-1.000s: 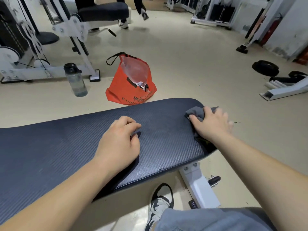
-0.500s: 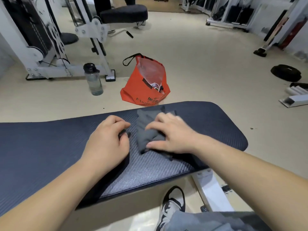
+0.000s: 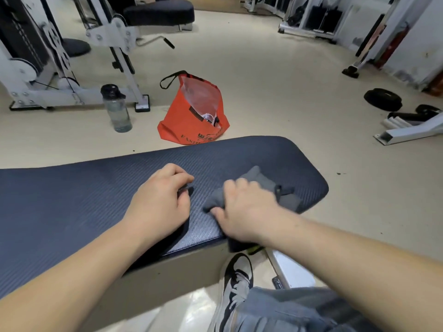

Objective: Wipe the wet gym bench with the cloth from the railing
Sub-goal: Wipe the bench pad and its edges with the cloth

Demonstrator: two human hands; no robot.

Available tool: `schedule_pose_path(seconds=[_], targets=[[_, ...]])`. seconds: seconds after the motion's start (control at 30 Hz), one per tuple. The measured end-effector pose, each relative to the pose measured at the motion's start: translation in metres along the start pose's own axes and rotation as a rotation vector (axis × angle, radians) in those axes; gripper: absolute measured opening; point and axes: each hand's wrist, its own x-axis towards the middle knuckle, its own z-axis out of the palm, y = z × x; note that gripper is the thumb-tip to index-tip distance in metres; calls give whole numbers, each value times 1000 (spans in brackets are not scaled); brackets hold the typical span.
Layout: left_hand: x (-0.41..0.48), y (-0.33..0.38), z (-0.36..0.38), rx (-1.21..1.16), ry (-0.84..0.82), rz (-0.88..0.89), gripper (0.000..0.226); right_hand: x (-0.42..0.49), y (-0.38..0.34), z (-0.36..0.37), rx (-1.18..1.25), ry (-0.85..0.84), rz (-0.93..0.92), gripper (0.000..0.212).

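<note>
The dark ribbed gym bench runs from the left edge to a rounded end at the right. A grey cloth lies bunched on the pad near that end, and my right hand presses down on it with fingers gripping its folds. My left hand rests on the pad just left of the cloth, its fingers curled with nothing visibly held. Fine wet speckles show on the pad's near edge between my hands.
On the floor beyond the bench stand an orange bag and a water bottle. A white exercise machine fills the back left. Weight plates and a white frame lie at the right. My shoe is under the bench.
My right hand swept the cloth from the bench's right end toward the middle, then back toward the right and the near edge. My left hand stayed resting on the pad.
</note>
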Motion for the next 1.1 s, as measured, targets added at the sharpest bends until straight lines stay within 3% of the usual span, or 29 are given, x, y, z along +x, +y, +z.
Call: schedule_pose_path(seconds=[0.13, 0.2, 0.37, 0.47, 0.57, 0.7, 0.77, 0.97, 1.1], targets=[[-1, 1, -2, -17, 36, -14, 29, -5, -16, 2, -2, 84, -190, 57], [-1, 0, -4, -24, 44, -31, 29, 12, 8, -3, 37, 104, -167, 57], [2, -2, -2, -36, 22, -28, 29, 54, 116, -8, 128, 218, 331, 61], [6, -1, 4, -25, -3, -6, 29, 55, 144, 0, 160, 197, 481, 66], [10, 1, 12, -21, -36, 22, 30, 45, 105, 5, 96, 172, 359, 64], [15, 6, 20, -22, -46, 21, 29, 30, 44, 6, 66, 157, -19, 59], [18, 7, 21, -29, -41, 15, 29, 43, 47, 1, 79, 164, -55, 60], [27, -5, 16, -59, -24, -24, 29, 99, 136, 2, 230, 339, 478, 74], [29, -21, 3, -50, -30, -28, 28, 123, 145, 2, 255, 370, 631, 72]])
